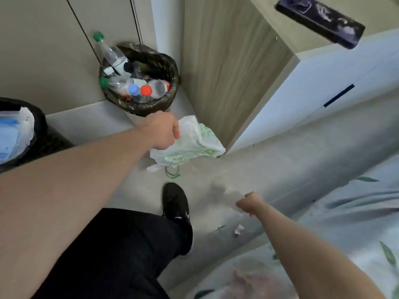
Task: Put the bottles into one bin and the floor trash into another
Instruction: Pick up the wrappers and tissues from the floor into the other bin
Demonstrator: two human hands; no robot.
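Note:
My left hand [162, 131] grips a crumpled white and green plastic bag [190, 143] just above the floor, in front of the wooden cabinet. Behind it a bin lined with a dark bag [170, 67] stands in the corner, filled with several plastic bottles [138, 88] with green, blue and red caps. A second black bin [40, 124] at the left edge holds white and blue paper trash. My right hand [249, 203] is curled into a fist lower right, holding nothing that I can see. A small white scrap [238, 229] lies on the floor below it.
A green string [172, 171] lies on the floor under the bag. My black shoe [176, 201] stands mid-floor. A wooden cabinet [233, 67] rises on the right, a bed with floral sheets [345, 223] fills the lower right, and a dark phone [319, 20] lies on the cabinet top.

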